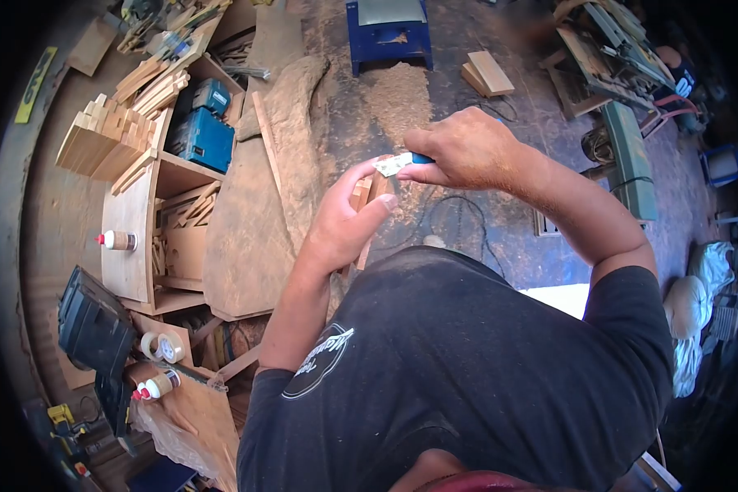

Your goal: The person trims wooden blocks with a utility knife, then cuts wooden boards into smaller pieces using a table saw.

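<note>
My left hand (346, 220) is closed around a piece of wood (378, 189), thumb on the near side and fingers on the far side. The wood's lower part runs down behind my wrist and shirt. My right hand (471, 152) grips the blue handle of a putty knife (393, 165). Its flat blade, smeared with whitish stuff, lies at the top end of the wood, close to my left fingertips. Whether the blade's edge touches the wood I cannot tell.
A slab-like wooden surface (250, 213) lies to the left, beside a cabinet (131, 238) with wood strips and a blue toolbox (201, 139). A blue machine (391, 37) stands ahead over sawdust (398, 94). Boards (490, 74) and a cable (459, 201) lie on the floor.
</note>
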